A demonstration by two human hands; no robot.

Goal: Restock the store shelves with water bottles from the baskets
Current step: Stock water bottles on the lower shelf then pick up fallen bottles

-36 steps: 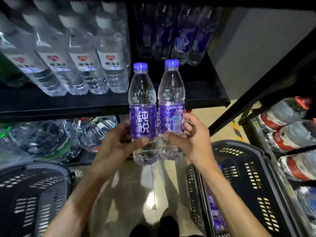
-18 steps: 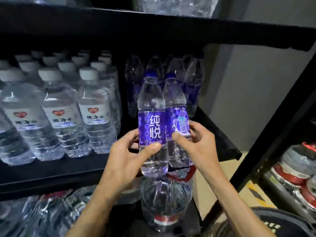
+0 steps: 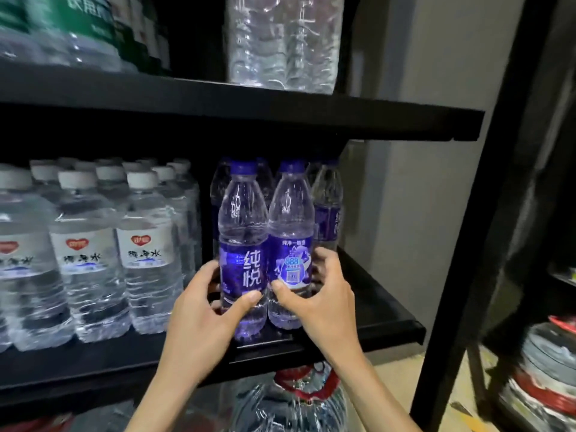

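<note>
water bottles, two, purple labels, upright, touching side by side at front of black shelf [image 3: 385, 325]; bases on it or just above, cannot tell. left hand [image 3: 202, 310] wraps lower body of left bottle [image 3: 243, 244], thumb across front. right hand [image 3: 322, 296] grips right bottle [image 3: 291, 238] likewise. more purple bottles [image 3: 327, 210] just behind; white-cap bottles [image 3: 146, 244] to left. likely full, so weighty; thin plastic gives, label slick. best hold: ribbed body below label.

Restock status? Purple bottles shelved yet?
Done: rear purple bottles stand on the shelf. In hand: left hand grips the left bottle, right hand the right bottle, both upright at the shelf front, apparently touching down. Left: release them; baskets are out of view, remaining stock unknown.
</note>
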